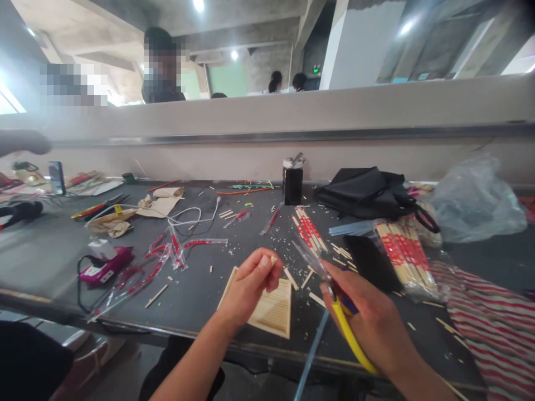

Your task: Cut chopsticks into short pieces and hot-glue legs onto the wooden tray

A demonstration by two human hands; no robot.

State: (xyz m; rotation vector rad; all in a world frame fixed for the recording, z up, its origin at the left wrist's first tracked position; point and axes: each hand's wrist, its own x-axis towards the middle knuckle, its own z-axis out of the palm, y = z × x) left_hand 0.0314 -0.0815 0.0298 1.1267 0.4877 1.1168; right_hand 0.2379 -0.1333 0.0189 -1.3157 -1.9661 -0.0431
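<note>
My left hand (254, 278) is closed in a pinch, with a small pale wooden piece (273, 260) showing at the fingertips. Beneath that hand lies a small tray-like frame of wooden sticks (271, 312) near the table's front edge. On the right, my right hand (363, 303) grips scissors (346, 328) with yellow handles, their metal blades pointing up and left. Past the blades are chopsticks in red-printed wrappers (309, 229). Cut stick pieces (291, 278) and small chips lie scattered between and around my hands.
A black phone (370, 263), packed chopsticks (405, 256) and striped cloth (491, 323) are at right. Behind lie a black bag (368, 192), plastic bag (478, 200) and upright phone (293, 186). A purple power strip (106, 266) and empty wrappers (161, 256) are left.
</note>
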